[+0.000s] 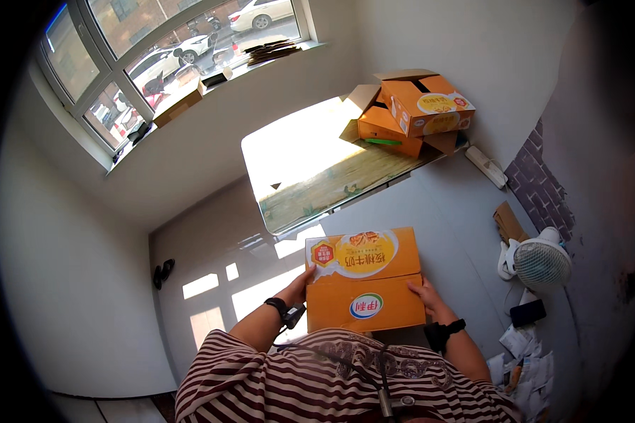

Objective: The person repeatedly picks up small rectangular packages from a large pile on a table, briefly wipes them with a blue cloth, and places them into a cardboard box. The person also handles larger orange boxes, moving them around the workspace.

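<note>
An orange cardboard carton (395, 282) with a yellow and white printed panel is held in front of my body, its seam running across the middle. My left hand (303, 282) grips its left side, the fingers partly hidden by the box. On the opposite side my right hand (425, 292) holds the carton's edge, thumb near the upper face. Beyond it, a low table (310, 201) with a pale patterned top stands in bright sunlight. Two more orange cartons (430, 106) are stacked on the table's far right end, flaps standing up.
To the right, a white fan (542, 264) stands on the floor beside a brown cardboard piece (509, 224). White papers or packets (533, 366) lie scattered below it. Under the window, the sill (236, 70) carries a long box (178, 103) and flattened cardboard (271, 51). Dark shoes (164, 273) sit by the left wall.
</note>
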{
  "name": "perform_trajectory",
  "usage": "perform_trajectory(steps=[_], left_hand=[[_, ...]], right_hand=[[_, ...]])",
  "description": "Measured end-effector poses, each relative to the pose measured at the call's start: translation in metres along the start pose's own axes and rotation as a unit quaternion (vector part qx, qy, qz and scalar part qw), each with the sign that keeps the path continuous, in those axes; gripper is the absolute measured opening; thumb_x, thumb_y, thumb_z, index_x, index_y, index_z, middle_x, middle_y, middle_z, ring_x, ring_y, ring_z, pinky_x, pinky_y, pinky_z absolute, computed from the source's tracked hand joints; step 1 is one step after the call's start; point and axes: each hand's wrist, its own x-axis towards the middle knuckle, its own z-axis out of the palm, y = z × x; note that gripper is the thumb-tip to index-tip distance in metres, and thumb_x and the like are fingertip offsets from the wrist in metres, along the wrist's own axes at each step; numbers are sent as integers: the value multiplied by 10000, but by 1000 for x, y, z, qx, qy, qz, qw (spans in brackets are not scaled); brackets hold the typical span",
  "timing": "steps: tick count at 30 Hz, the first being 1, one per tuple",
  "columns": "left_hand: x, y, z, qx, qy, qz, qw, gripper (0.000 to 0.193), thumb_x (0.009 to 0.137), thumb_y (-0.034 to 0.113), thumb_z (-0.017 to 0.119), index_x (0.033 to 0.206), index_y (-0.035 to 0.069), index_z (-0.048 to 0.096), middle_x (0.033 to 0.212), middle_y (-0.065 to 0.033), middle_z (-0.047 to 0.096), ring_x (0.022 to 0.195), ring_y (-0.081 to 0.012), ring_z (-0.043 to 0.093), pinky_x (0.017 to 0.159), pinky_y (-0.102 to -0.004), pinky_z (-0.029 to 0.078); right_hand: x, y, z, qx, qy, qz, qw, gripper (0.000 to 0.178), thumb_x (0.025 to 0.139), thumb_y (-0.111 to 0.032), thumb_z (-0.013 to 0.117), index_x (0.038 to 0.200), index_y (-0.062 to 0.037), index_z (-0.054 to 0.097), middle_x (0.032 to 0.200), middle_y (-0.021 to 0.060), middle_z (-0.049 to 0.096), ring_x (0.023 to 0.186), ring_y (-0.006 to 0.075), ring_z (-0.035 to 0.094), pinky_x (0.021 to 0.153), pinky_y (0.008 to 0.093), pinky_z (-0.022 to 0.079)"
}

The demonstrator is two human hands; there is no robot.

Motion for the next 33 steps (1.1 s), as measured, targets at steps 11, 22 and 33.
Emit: perform_trajectory(steps=[11,22,33], left_hand=[[3,45,-30,-44,48,154,986,545,905,441,499,1291,62,433,1233,-122,562,1091,-253,572,931,-380,468],[-10,135,-130,-143,87,230,959,526,925,393,488,1313,53,382,1240,-118,545,1103,-269,555,944,-387,459],[11,221,-182,-123,140,299,936,526,925,406,463,1333,90,360,1293,-114,501,1133,-271,525,959,-430,440]], right_hand=[[91,-24,44,-78,-40,-37,995,629,884,-156,612,1410,-49,282,1289,106,487,1123,205,511,933,329,431],[246,-68,176,-73,-138,35,987,655,885,-164,619,1414,-15,262,1293,121,492,1104,185,523,893,297,455],[394,-84,220,-364,-132,-15,922,943,811,-544,621,1427,33,201,1382,193,395,1240,266,419,987,329,370]])
